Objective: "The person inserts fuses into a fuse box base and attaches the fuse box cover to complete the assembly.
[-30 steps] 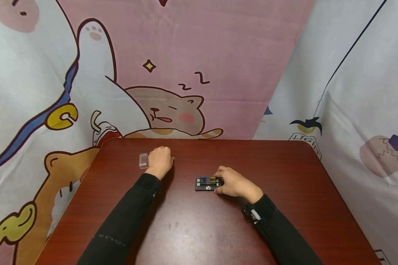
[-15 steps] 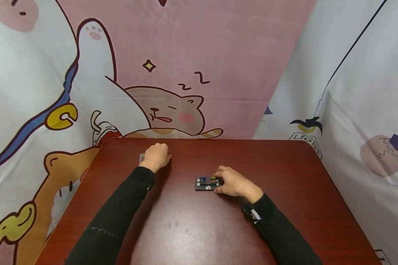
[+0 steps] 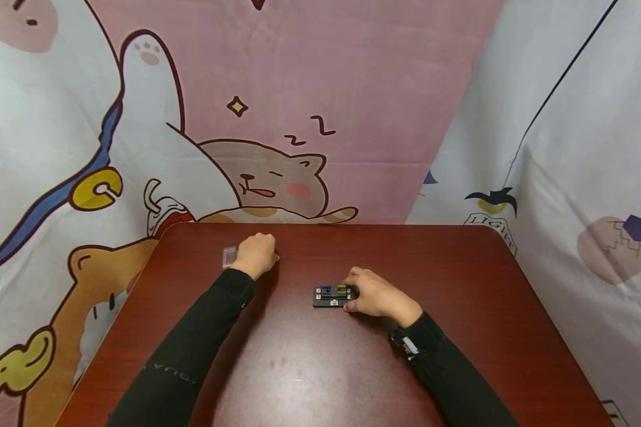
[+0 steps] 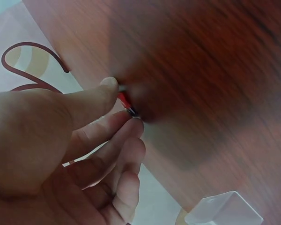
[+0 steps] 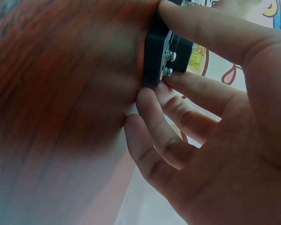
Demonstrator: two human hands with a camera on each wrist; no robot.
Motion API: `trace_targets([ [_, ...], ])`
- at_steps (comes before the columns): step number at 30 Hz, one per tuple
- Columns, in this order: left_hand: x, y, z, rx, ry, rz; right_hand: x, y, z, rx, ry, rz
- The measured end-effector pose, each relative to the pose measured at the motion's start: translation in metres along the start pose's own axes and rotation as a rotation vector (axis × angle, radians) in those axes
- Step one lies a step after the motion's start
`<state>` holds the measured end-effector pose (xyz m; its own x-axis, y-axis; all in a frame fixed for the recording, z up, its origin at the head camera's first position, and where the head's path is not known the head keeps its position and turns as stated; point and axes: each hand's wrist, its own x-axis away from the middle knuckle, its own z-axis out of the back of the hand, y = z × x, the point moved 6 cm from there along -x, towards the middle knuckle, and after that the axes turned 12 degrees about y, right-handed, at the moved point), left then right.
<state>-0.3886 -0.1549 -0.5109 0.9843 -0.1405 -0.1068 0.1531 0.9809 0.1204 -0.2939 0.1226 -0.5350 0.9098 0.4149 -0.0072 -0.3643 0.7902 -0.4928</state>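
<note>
Near the back left of the table, my left hand (image 3: 256, 254) pinches a small red and black piece (image 4: 125, 101) between thumb and fingertips; its exact kind is too blurred to tell. A clear plastic box (image 4: 225, 211) lies just left of that hand, partly covered by it in the head view. At the table's middle sits a black fuse block (image 3: 326, 298) with blue and yellow inserts and silver screws. My right hand (image 3: 379, 295) grips the block's right end, thumb on the near side and fingers on the far side. A yellow translucent fuse (image 5: 196, 57) shows beyond the fingers.
The reddish-brown wooden table (image 3: 406, 255) ends at a back edge just beyond the left hand. A printed cartoon cloth (image 3: 379, 118) hangs behind it and along the sides.
The left hand shifted left over the clear box, then slightly right again, so more of the box shows than half a second ago. The right hand and fuse block stayed put.
</note>
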Motion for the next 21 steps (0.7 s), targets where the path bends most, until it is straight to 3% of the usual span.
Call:
trace_targets([
  [12,0.002,-0.0004,0.0012,-0.009,0.028,0.018,0.0003,-0.0006,0.0017,0.002,-0.012,-0.01],
  [21,0.0034,0.0027,0.0048,-0.017,0.034,-0.01,0.0011,-0.0012,0.0016,0.012,-0.016,-0.008],
])
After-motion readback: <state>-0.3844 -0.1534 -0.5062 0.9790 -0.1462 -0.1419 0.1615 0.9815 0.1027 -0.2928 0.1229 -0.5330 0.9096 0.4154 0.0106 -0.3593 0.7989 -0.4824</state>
